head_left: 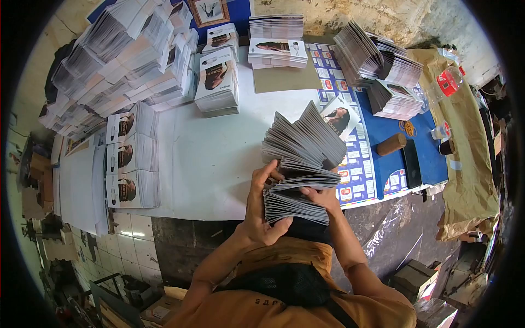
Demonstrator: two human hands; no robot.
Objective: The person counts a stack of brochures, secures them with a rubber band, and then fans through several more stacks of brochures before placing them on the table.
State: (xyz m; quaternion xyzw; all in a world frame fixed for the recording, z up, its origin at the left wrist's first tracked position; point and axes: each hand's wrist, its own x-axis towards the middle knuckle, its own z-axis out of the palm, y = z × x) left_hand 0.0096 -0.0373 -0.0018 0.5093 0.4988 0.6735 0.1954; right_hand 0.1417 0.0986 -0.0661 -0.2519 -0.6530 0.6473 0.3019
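A thick stack of booklets [298, 202] is held at the table's front edge, close to my body, its page edges fanned toward me. My left hand [262, 205] grips the stack's left side, thumb low and fingers near the top. On the right side, my right hand [322, 199] closes around the same stack, with its thumb pressed into a gap between booklets. More booklets [306, 136] lean in a fanned pile just beyond. Behind that pile lies a single booklet [340, 119] with a picture of a long-haired person on its cover.
Tall booklet piles [120, 60] crowd the left, with three shorter stacks [128, 156] below. Other stacks [217, 82] stand at the back. To the right are a brown cylinder [391, 144], a black phone-like slab [411, 168], rubber bands [407, 128] and a plastic bottle [447, 82].
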